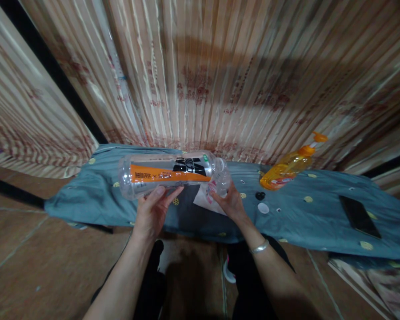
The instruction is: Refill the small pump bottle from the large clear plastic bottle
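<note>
A large clear plastic bottle (153, 175) with an orange and black label lies sideways above the blue cloth. My left hand (151, 209) supports it from below and the near side, thumb and fingers against its wall. At the right end of this bottle, my right hand (231, 202) is closed around a smaller clear plastic container (222, 175). Its exact kind is hard to make out, and the fingers hide part of it. The two clear pieces meet or overlap there; whether they are joined I cannot tell. Beneath the right hand is a white sheet (206, 202) with pink print.
An orange pump bottle (285, 171) with yellow liquid leans at the right on the blue cloth (306, 222). Small black caps (260, 195) and a white disc (263, 208) lie nearby. Farther right rests a dark phone (360, 216). A striped curtain (200, 80) hangs behind.
</note>
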The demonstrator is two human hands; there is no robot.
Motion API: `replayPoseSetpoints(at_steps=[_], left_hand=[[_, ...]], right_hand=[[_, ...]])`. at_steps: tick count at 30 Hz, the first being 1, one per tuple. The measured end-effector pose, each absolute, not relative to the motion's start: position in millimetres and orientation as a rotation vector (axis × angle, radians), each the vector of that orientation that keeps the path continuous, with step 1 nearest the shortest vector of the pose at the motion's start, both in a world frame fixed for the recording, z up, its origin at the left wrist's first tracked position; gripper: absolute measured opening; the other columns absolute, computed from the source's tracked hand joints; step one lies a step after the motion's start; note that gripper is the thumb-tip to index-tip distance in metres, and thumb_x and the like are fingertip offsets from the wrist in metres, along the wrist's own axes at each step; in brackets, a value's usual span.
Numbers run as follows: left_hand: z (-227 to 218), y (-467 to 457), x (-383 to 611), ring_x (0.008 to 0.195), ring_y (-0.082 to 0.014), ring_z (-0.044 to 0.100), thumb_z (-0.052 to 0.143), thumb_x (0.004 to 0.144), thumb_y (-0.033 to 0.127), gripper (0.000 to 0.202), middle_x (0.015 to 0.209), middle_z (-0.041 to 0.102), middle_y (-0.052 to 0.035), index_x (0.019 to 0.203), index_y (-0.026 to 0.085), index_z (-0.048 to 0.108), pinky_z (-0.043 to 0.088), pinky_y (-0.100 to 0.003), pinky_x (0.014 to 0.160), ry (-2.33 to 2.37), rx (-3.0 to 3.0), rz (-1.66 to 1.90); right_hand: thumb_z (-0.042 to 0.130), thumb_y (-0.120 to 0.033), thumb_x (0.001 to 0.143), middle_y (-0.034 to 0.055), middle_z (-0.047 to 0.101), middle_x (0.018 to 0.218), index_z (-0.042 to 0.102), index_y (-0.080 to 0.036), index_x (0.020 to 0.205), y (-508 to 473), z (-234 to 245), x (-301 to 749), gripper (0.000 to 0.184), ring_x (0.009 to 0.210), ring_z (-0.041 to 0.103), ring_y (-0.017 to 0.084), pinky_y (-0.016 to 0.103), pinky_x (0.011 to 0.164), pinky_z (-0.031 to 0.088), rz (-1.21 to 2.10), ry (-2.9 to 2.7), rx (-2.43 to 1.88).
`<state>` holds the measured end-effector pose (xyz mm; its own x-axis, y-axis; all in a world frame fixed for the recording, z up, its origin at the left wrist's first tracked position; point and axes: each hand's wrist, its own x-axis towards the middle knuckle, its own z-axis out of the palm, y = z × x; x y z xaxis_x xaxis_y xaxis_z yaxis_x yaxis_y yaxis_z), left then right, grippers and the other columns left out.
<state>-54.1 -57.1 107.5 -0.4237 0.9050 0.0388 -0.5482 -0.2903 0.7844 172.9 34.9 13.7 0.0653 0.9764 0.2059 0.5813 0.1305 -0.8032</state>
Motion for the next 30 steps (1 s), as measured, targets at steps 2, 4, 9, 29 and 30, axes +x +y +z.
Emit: replayPoseSetpoints(at_steps=[2,4,9,29,30], left_hand=[[108,-57,-54,0.112,-0.0377,0.082,0.107,0.058,0.042,0.059,0.104,0.088,-0.0058,0.109,0.027,0.083,0.071,-0.056,0.095,0.88,0.615,1.863],[108,-57,-54,0.11,-0.0362,0.083,0.107,0.058,0.042,0.058,0.102,0.087,-0.0047,0.109,0.028,0.082,0.072,-0.054,0.093,0.879,0.617,1.868],[111,-57,-52,0.099,-0.0303,0.084,0.108,0.056,0.04,0.056,0.096,0.087,-0.0022,0.105,0.028,0.082,0.073,-0.048,0.088,0.855,0.595,1.882],[112,-57,-51,0.096,-0.0286,0.083,0.108,0.056,0.04,0.047,0.09,0.085,-0.0013,0.093,0.026,0.082,0.073,-0.051,0.09,0.854,0.605,1.861],[112,-57,-51,0.096,-0.0291,0.083,0.108,0.056,0.04,0.047,0.089,0.085,-0.0013,0.093,0.027,0.082,0.073,-0.052,0.091,0.856,0.608,1.86]], right_hand=[[0.088,-0.047,0.075,0.0142,0.085,0.114,0.062,-0.022,0.139,35,15,173,0.074,0.107,0.083,0.042,0.058,0.092,0.068,0.626,-1.614,-1.54],[0.088,-0.045,0.075,0.0141,0.085,0.116,0.062,-0.023,0.139,35,16,173,0.072,0.108,0.083,0.042,0.059,0.092,0.068,0.626,-1.612,-1.535],[0.088,-0.044,0.076,0.015,0.085,0.115,0.062,-0.022,0.137,34,17,172,0.07,0.107,0.083,0.042,0.06,0.094,0.067,0.641,-1.614,-1.554],[0.086,-0.05,0.077,0.0127,0.085,0.104,0.064,-0.024,0.13,36,10,174,0.063,0.097,0.083,0.042,0.057,0.084,0.069,0.566,-1.653,-1.538],[0.086,-0.049,0.077,0.0128,0.085,0.105,0.064,-0.024,0.13,36,10,173,0.063,0.098,0.083,0.042,0.057,0.085,0.069,0.564,-1.654,-1.54]])
